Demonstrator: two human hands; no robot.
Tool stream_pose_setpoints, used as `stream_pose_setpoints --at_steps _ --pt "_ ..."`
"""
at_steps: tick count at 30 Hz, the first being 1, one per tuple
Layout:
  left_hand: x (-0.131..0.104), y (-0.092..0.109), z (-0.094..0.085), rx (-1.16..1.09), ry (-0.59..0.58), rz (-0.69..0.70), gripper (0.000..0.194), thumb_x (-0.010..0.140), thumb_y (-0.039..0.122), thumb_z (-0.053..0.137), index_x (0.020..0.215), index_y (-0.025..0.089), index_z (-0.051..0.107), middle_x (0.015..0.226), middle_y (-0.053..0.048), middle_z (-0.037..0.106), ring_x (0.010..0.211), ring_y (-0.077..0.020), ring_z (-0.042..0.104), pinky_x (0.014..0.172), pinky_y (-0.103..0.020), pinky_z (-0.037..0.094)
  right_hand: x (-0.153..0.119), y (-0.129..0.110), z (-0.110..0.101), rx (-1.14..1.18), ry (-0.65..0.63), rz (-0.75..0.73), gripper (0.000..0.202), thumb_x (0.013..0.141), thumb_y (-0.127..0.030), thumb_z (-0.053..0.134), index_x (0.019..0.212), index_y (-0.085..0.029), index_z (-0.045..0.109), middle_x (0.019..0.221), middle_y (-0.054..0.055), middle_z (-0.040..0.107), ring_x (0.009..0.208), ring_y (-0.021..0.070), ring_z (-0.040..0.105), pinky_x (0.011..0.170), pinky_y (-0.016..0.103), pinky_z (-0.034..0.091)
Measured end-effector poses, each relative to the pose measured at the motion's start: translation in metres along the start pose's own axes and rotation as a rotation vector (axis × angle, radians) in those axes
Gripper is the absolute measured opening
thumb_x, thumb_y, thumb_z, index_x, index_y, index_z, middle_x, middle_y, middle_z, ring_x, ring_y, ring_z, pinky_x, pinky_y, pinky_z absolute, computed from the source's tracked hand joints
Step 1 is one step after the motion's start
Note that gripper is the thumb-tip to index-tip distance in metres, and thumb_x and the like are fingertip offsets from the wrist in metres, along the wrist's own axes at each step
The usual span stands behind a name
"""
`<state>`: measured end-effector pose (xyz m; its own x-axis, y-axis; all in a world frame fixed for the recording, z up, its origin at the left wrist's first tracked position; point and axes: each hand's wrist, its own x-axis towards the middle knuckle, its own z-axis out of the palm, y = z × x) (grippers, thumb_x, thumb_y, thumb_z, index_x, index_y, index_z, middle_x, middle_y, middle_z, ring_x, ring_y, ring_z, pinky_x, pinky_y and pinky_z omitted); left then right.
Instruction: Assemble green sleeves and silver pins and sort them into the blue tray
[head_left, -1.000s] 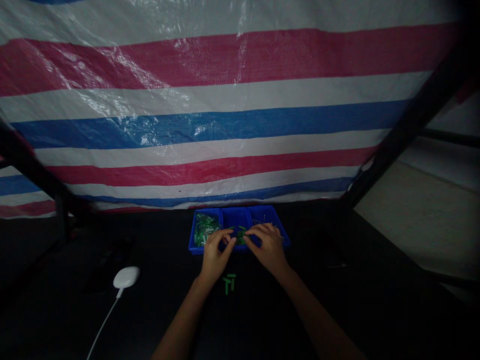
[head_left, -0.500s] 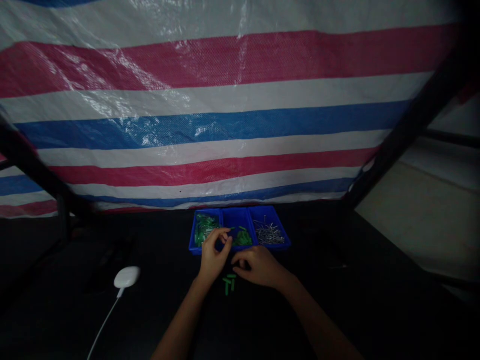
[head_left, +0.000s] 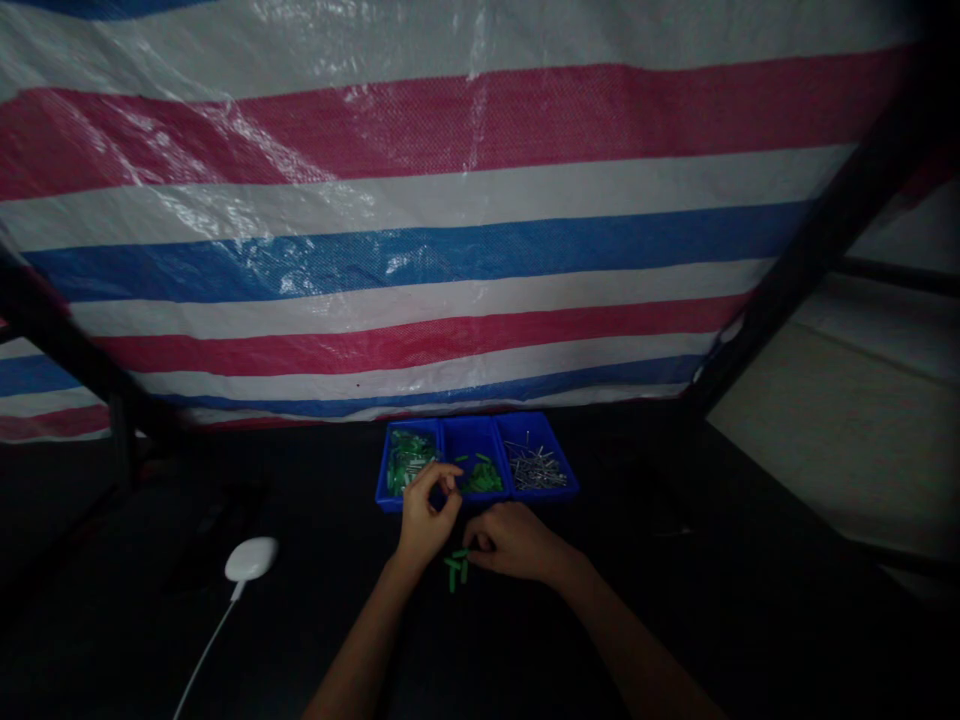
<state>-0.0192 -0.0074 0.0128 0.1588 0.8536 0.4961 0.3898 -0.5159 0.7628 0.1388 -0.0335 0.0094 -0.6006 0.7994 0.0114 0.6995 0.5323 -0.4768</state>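
A blue tray [head_left: 471, 426] with three compartments stands beyond my hands. Its left compartment holds a clear bag of green and metal pieces [head_left: 409, 460]. Loose green wall plugs [head_left: 484, 474] lie in the middle one, metal screws [head_left: 536, 466] in the right. My left hand [head_left: 427, 508] is at the tray's near edge, its fingers curled into a pinch; what they hold, if anything, is hidden. Lower and to the right, my right hand [head_left: 514, 540] has its fingertips closed at the end of a green wall plug [head_left: 460, 553]. More green plugs [head_left: 454, 575] lie beside it on the table.
The dark table [head_left: 330, 620] carries a white rounded device [head_left: 251, 558] with a white cable at the left. Behind the tray hangs a striped plastic sheet [head_left: 420, 250]. Dark frame bars [head_left: 795, 250] slant down at both sides.
My right hand has lowered slightly, bringing its fingertips to a green plug on the table. My left hand has hardly moved, still pinched by the tray.
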Motion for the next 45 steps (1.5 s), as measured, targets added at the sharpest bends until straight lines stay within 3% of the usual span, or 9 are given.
stream_pose_setpoints --at_steps 8,15,22,29,45 --pt "-0.001 0.0 0.001 0.004 -0.002 -0.038 0.014 0.076 0.014 0.05 0.084 0.015 0.062 0.062 0.001 0.052 0.063 -0.013 0.052 0.064 -0.025 0.041 0.001 0.003 0.003 0.098 0.09 -0.016 0.012 0.075 -0.023 0.055 0.079 -0.022 0.067 0.068 -0.002 0.068 0.06 0.0112 0.06 0.053 0.02 0.031" --pt "0.0 -0.001 0.003 -0.003 -0.003 -0.006 0.012 0.077 0.016 0.054 0.086 0.016 0.06 0.069 0.0 0.054 0.065 -0.0126 0.052 0.064 -0.025 0.041 0.0 0.003 -0.005 0.221 0.311 -0.012 0.01 0.074 -0.018 0.054 0.075 -0.019 0.064 0.064 -0.003 0.065 0.052 0.0089 0.055 0.053 0.019 0.034" --pt "0.0 -0.001 0.002 0.031 -0.021 0.052 0.011 0.079 0.018 0.053 0.087 0.017 0.061 0.073 -0.001 0.055 0.066 -0.0126 0.052 0.065 -0.026 0.042 0.0 0.012 -0.014 0.226 0.497 0.101 0.013 0.076 -0.021 0.054 0.08 -0.021 0.066 0.071 -0.002 0.067 0.049 0.0085 0.051 0.052 0.02 0.036" --pt "-0.001 0.002 0.003 0.096 -0.102 0.111 0.015 0.082 0.025 0.053 0.091 0.018 0.062 0.083 -0.006 0.061 0.076 -0.0159 0.056 0.072 -0.03 0.045 -0.001 0.013 -0.02 0.158 0.545 0.146 0.016 0.08 -0.026 0.051 0.083 -0.022 0.066 0.075 -0.001 0.068 0.052 0.01 0.054 0.057 0.023 0.039" --pt "-0.001 -0.002 0.004 0.198 -0.097 0.133 0.014 0.084 0.027 0.052 0.089 0.018 0.061 0.083 -0.005 0.063 0.08 -0.0168 0.057 0.075 -0.032 0.043 0.003 0.018 -0.013 0.233 0.566 0.167 0.022 0.085 -0.033 0.048 0.093 -0.023 0.065 0.085 0.001 0.07 0.061 0.0123 0.059 0.063 0.024 0.043"
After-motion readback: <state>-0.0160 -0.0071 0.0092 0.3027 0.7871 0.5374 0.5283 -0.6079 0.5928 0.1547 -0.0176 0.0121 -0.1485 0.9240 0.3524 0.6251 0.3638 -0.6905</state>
